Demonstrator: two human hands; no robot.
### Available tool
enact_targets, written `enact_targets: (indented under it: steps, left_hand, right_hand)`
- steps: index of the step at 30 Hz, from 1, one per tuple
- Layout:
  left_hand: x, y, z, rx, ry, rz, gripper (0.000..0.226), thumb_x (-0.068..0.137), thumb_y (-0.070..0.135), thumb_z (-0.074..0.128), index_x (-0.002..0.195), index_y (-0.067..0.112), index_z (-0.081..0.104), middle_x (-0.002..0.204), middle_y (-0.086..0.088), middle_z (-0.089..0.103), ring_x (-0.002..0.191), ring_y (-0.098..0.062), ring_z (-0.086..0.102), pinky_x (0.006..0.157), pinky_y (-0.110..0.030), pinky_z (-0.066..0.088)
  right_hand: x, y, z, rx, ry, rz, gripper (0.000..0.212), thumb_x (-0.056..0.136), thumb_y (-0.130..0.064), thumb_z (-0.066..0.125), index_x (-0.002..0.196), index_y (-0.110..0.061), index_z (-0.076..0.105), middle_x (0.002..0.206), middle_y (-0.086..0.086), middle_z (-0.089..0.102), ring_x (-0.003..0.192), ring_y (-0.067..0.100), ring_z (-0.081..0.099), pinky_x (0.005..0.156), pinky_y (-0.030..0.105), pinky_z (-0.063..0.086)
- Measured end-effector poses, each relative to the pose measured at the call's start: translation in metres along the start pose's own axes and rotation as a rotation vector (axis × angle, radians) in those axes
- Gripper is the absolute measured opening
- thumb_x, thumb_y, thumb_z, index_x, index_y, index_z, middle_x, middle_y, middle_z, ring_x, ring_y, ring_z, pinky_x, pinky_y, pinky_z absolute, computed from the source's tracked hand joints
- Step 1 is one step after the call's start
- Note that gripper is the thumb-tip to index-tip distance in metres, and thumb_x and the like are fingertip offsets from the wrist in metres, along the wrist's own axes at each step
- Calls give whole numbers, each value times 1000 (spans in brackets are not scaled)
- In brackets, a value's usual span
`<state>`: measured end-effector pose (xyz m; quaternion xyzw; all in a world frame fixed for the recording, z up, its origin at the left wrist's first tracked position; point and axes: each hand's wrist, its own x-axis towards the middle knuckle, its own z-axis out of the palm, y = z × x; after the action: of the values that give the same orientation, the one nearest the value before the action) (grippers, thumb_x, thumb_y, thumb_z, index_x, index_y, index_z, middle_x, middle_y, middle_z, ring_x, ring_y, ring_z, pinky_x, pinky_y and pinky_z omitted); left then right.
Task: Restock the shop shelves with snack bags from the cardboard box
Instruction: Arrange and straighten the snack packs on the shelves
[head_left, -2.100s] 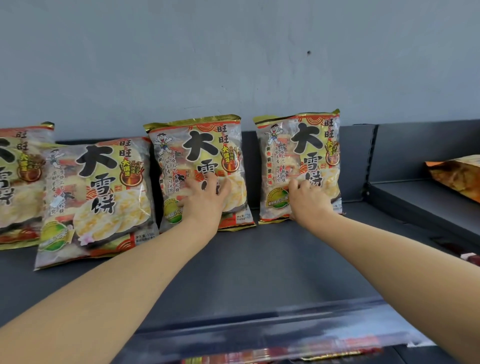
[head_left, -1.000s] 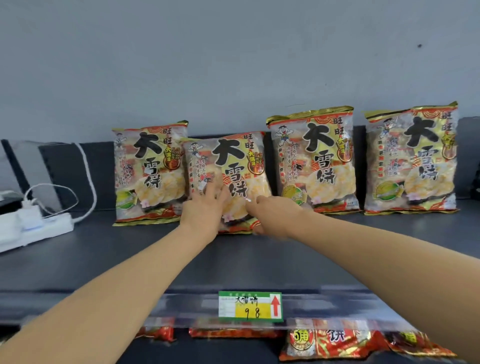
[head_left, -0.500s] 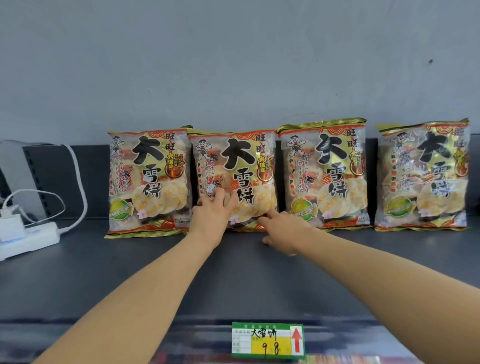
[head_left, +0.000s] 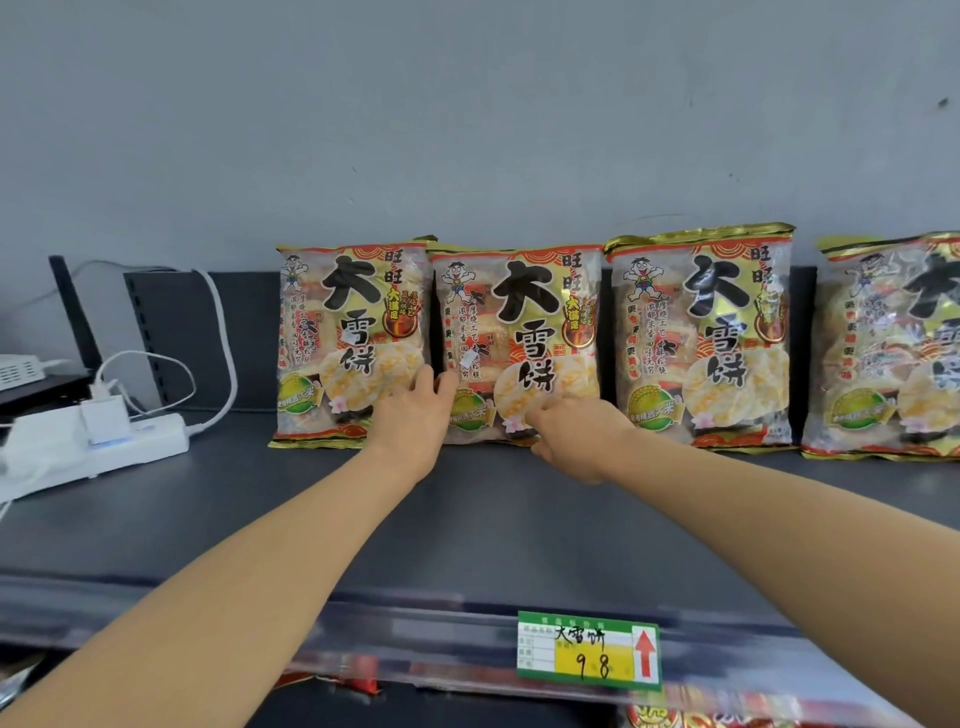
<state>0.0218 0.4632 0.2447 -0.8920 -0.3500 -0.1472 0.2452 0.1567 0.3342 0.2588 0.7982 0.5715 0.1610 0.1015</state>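
Snack bag: second from left in row of four, upright at rear of shelf, left edge touching left neighbour bag.
Left hand: fingers extended against bag's lower left corner, no grip.
Right hand: at bag's lower edge, fingers hidden behind knuckles; pinch or mere contact not determinable.
Risk: bag stands on narrow bottom seam. Sideways push or uneven release likely tips it forward or topples neighbour.
Power strip: shelf's left end, well apart.

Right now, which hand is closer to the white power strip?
Left. The left hand touches the snack bags, with the power strip off to its left; the right hand is farther over to the right.
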Motion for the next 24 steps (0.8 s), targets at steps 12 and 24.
enact_targets:
  steps: [12, 24]
  left_hand:
    - [-3, -12, 12, -43, -109, 93, 54, 87, 2, 56, 135, 9, 33, 126, -14, 45, 106, -33, 58, 71, -37, 46]
    - [-16, 6, -22, -60, 64, 171, 36, 93, 4, 47, 128, 7, 41, 118, -12, 51, 101, -31, 59, 64, -34, 38]
  right_hand:
    - [14, -14, 10, 95, -78, 12, 40, 101, -32, 36, 138, -17, 37, 134, 12, 45, 119, 33, 50, 85, 41, 45]
    - [-21, -22, -11, 47, -6, 83, 35, 98, -35, 42, 120, -10, 54, 120, 11, 59, 111, 31, 57, 78, 37, 47]
